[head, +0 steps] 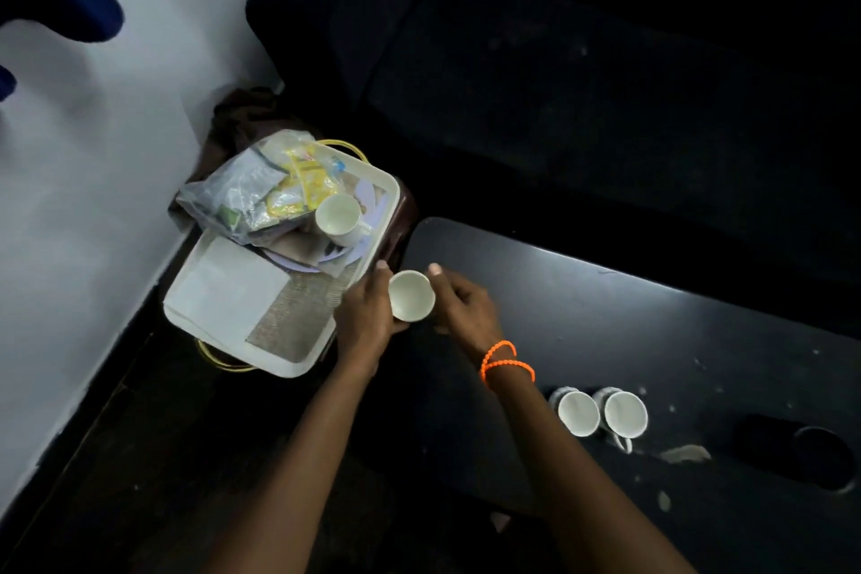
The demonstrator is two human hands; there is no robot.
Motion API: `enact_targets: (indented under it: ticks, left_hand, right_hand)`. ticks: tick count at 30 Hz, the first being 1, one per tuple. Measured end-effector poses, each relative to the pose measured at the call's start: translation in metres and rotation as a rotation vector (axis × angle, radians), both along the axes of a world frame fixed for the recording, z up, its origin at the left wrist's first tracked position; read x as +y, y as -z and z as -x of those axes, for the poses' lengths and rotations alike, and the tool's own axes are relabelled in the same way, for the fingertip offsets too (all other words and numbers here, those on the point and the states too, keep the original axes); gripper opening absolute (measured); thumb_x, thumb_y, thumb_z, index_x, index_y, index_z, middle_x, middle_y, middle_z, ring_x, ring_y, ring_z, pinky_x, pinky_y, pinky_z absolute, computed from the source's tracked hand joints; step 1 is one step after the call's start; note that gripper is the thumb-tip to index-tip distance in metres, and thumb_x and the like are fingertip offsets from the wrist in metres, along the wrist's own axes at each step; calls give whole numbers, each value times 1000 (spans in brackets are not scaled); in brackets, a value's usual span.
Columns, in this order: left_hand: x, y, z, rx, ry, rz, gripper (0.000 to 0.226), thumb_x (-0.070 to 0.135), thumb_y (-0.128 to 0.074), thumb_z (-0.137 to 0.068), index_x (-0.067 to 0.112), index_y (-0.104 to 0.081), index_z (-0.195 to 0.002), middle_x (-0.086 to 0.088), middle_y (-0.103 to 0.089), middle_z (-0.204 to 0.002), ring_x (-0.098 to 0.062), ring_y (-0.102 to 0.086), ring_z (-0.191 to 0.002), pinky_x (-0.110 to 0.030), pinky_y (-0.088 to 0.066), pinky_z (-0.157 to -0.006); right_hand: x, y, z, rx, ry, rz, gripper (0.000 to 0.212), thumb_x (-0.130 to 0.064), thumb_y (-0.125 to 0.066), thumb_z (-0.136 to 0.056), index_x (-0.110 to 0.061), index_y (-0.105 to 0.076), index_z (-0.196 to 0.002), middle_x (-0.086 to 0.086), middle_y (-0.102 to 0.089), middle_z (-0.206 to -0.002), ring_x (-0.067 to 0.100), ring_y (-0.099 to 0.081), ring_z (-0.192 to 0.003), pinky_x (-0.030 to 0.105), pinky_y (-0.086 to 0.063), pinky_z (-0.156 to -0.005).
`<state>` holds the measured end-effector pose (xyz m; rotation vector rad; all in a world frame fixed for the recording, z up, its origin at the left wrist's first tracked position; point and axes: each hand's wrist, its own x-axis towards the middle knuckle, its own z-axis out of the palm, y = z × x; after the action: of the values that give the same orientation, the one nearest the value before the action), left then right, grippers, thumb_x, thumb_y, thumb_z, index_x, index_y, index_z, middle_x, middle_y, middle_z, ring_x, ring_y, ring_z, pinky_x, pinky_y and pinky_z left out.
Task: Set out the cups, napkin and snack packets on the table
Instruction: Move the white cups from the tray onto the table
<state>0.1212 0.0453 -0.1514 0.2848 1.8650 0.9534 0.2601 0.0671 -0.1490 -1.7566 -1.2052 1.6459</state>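
Cup (411,295) held between tray (298,366) and table (605,294)

Both hands, left (365,317) and right (463,305), grip it (handle unseen); it could slip mid-transfer.

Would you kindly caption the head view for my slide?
Both hands, left hand and right hand, carry a white cup from tray toward two cups on the table.

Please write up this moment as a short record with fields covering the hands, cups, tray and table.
hands: left hand and right hand share a grip on one white ceramic cup
cups on table: two white mugs, side by side
tray: white plastic tray holding another white cup, clear bag of snack packets, folded white napkin
table: dark glossy table
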Motion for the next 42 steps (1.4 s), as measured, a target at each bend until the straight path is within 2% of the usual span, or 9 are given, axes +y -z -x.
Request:
enact_targets:
  ticks: [5, 9, 14, 19, 23, 32, 34, 37, 42]
  left_hand:
    - [-9, 32, -87, -226, 62, 121, 44, 49, -54, -103, 9, -70, -113, -20, -70, -120, -28, -72, -91, -34, -61, -52]
    - [-16, 47, -142, -295, 141, 162, 49, 45, -53, -105, 3, -67, -124, -20, -68, -126, -33, -69, -107, -35, -63, -60]
    - [-23, 57, -186, -238, 311, 183, 47, 52, -50, -104, 10, -65, -120, -18, -62, -132, -34, -64, -117, -49, -64, -88]
    - [-28, 69, -206, -214, 436, 248, 65, 62, -46, -101, 8, -62, -133, -16, -60, -136, -33, -65, -117, -46, -65, -86]
    - [-31, 74, -212, -115, 497, 252, 64, 65, -45, -98, 10, -63, -126, -16, -62, -136, -35, -64, -120, -52, -59, -98]
    - [-28, 73, -195, -206, 456, 249, 69, 64, -41, -102, 15, -52, -148, -15, -56, -148, -40, -64, -124, -43, -64, -86]
    - [-24, 72, -181, -178, 415, 229, 65, 62, -40, -103, 11, -61, -138, -20, -63, -131, -38, -69, -114, -46, -63, -91]
    - [-13, 67, -149, -142, 287, 132, 47, 56, -43, -105, 19, -63, -85, -17, -64, -96, -30, -69, -86, -52, -61, -90]
    - [13, 39, -66, 83, 37, -104, 41, 43, -51, -106, 11, -70, -87, -12, -70, -79, -21, -68, -63, -40, -60, -69]
  right_hand:
    - [1, 13, -81, -232, -39, 161, 76, -85, -26, -87, -29, -78, -87, 6, -79, -99, 27, -73, -98, 48, -54, -100]
    - [2, 16, -134, -360, -54, 216, 84, -76, -17, -97, -21, -80, -103, 12, -79, -100, 31, -73, -99, 46, -50, -104]
    - [1, 22, -174, -468, -145, 254, 88, -75, -10, -97, -22, -79, -110, 14, -76, -111, 33, -70, -106, 46, -47, -107]
    - [-10, 37, -194, -618, -245, 228, 92, -79, -6, -93, -25, -73, -124, 15, -71, -126, 37, -63, -119, 52, -42, -110]
    - [-20, 47, -206, -604, -217, 215, 92, -82, -7, -92, -27, -73, -125, 15, -70, -130, 38, -61, -121, 57, -40, -112]
    - [-16, 47, -209, -711, -307, 166, 87, -79, -9, -94, -27, -72, -125, 12, -72, -125, 38, -61, -119, 56, -38, -112]
    - [-7, 43, -204, -821, -277, 64, 85, -78, -10, -95, -24, -74, -116, 13, -75, -112, 37, -64, -112, 55, -37, -111]
    - [9, 32, -185, -890, -220, -131, 76, -74, -15, -98, -25, -73, -95, 12, -75, -91, 36, -68, -100, 52, -39, -103]
    - [37, 25, -110, -627, -339, -207, 58, -69, -30, -100, -25, -59, -75, 14, -74, -90, 38, -67, -95, 40, -48, -83]
